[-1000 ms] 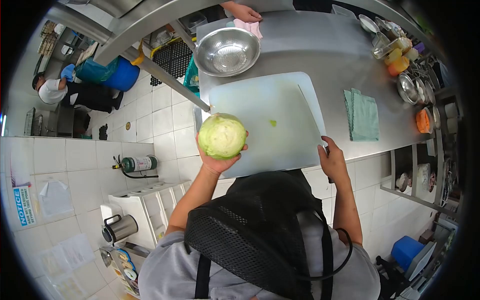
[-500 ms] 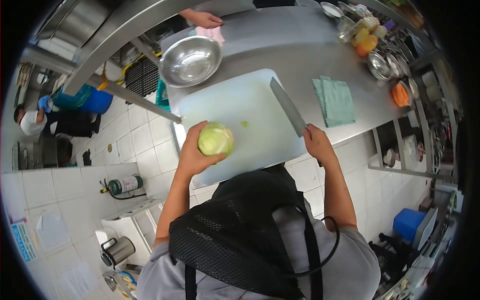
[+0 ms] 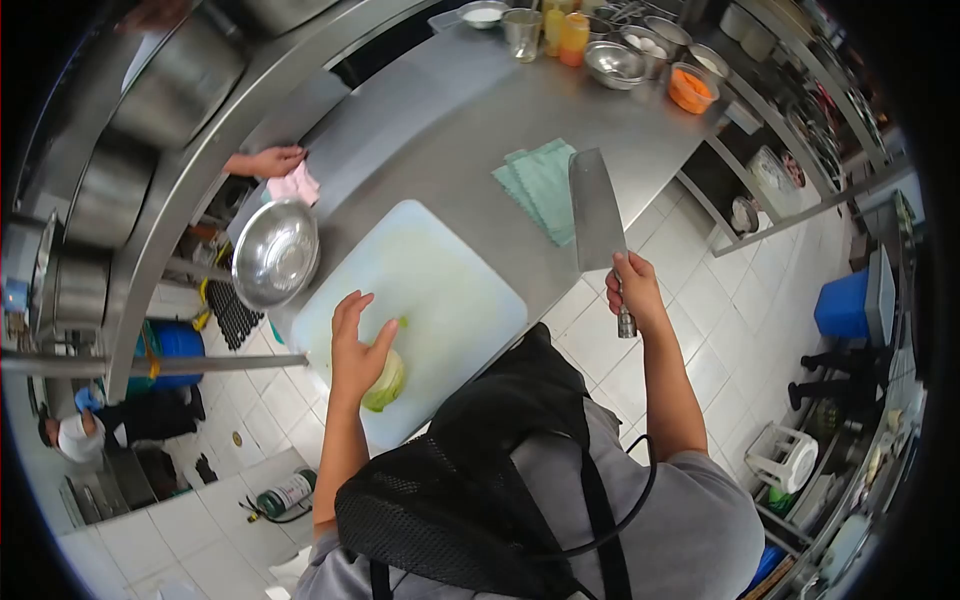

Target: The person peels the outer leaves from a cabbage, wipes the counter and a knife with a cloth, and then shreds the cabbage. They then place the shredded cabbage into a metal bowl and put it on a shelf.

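A pale green cabbage (image 3: 386,384) rests on the white cutting board (image 3: 440,270), partly hidden by my left hand (image 3: 357,350). That hand is open, fingers spread, over the board beside the cabbage. A small green scrap (image 3: 403,322) lies near its fingertips. My right hand (image 3: 635,286) is closed around the handle of a wide-bladed knife (image 3: 597,212), held up to the right of the board with the blade pointing away from me. Behind the blade, a folded green cloth (image 3: 540,190) lies on the metal table.
A steel bowl (image 3: 277,254) stands left of the board. Near it, a co-worker's hand (image 3: 277,161) is above a pink cloth (image 3: 294,185). Bottles (image 3: 573,40), metal bowls (image 3: 615,65) and an orange-filled tub (image 3: 692,89) line the far edge. A shelf post (image 3: 240,362) reaches toward the board's left side.
My left hand has let go of the cabbage and opened. The knife is now farther to the right of the board, its blade more upright in view. The camera view has turned.
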`<state>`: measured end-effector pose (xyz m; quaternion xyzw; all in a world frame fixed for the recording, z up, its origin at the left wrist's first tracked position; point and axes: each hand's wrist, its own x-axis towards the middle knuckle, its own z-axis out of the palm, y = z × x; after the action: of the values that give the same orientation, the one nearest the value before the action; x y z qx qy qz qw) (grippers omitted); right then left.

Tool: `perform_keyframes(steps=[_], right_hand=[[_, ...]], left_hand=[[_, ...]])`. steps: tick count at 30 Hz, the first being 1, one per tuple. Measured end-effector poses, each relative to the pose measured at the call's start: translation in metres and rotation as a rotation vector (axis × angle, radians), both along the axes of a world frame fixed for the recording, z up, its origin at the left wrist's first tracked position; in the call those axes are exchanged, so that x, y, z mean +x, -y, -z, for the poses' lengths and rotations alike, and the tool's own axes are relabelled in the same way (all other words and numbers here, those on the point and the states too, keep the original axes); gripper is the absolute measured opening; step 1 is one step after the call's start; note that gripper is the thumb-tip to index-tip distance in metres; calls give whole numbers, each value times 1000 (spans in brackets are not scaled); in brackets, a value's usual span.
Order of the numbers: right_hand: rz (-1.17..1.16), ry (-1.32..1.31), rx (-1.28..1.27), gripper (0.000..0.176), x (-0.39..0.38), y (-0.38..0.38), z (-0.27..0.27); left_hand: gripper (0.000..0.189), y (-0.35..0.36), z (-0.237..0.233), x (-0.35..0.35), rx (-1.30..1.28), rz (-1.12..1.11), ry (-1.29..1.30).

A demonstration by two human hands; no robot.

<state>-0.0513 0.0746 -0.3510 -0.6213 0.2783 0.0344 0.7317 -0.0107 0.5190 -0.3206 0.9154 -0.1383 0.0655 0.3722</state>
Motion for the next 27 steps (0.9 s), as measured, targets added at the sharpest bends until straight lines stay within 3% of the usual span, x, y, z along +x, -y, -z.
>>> perform_keyframes(steps=[3,9,17,21,23,24,26,27], right_hand=[[45,20,50,25,-24,30,17],[107,-5,178,27,-71,51,39],[164,-64,226,26,-102,53,50],[96,-79,184,25,-97,57,48],[72,-68,164,25,-83,62,43],[65,-43,189,23,-75,62,42],[39,-22,210,22,-57,62,38],[15,8,199,19,-45,61,36]], left_hand=[[42,46,4,43,-36,83,44],[38,149,43,126,-95,127,-239],[63,272,119,242,215,127,-24],[69,304,115,250,522,157,-6],[67,305,126,263,418,259,-252],[67,305,124,258,419,262,-254],[55,298,111,227,263,312,-505],[55,297,100,208,255,297,-506]])
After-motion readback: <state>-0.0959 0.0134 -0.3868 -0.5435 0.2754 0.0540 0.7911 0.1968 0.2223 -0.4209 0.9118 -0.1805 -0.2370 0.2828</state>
